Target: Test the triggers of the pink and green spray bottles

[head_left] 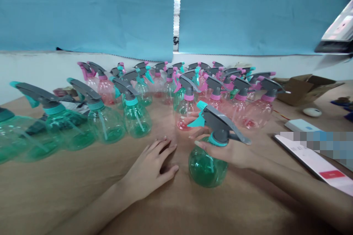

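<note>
Right of the middle, my right hand [231, 152] is wrapped round the neck of a green spray bottle [207, 169] with a turquoise collar and a grey and turquoise trigger head. That bottle leans slightly, and whether its base touches the table cannot be made out. My left hand [150, 167] lies on the brown tabletop with its fingers spread and nothing in them, a little left of the held bottle. Behind the hands stand pink spray bottles [186, 108], and to the left a row of green spray bottles [136, 117].
Several more spray bottles [158, 80] crowd the back of the table [165, 213]. On the right are an open cardboard box [299, 90], a white computer mouse [312, 112], a white box [302, 125] and a lit phone [309, 158]. Blue curtains [88, 11] hang behind.
</note>
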### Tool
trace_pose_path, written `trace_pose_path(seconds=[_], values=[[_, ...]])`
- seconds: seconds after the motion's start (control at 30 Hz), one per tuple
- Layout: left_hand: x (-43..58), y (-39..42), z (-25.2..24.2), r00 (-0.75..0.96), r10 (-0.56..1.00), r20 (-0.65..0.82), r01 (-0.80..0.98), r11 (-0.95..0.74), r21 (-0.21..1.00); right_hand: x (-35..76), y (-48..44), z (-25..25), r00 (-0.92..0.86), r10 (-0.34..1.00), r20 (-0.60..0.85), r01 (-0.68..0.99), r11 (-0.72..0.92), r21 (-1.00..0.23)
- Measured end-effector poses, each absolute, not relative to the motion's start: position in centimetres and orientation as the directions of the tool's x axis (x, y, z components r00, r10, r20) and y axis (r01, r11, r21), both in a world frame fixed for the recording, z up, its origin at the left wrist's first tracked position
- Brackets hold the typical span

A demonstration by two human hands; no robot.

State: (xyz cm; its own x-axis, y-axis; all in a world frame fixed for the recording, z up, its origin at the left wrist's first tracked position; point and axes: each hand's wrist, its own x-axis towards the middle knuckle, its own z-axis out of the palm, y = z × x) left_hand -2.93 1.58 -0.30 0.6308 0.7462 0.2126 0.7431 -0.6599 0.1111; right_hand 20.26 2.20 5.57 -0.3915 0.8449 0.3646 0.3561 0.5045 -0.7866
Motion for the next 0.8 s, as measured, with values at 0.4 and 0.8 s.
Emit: trace_pose_path(seconds=[0.4,0.8], values=[[-2.9,1.5,-0.3,0.629,0.751,0.202,0.745,-0.656,0.117,20.3,1.6,6.4,-0.366,0.886,0.284,0.37,0.419,-0.829],[-3.0,1.6,-0.4,0.636,0.74,0.218,0.737,-0.666,0.113,20.6,1.3,7.3,-0.443,0.831,0.337,0.32,0.498,-0.806]])
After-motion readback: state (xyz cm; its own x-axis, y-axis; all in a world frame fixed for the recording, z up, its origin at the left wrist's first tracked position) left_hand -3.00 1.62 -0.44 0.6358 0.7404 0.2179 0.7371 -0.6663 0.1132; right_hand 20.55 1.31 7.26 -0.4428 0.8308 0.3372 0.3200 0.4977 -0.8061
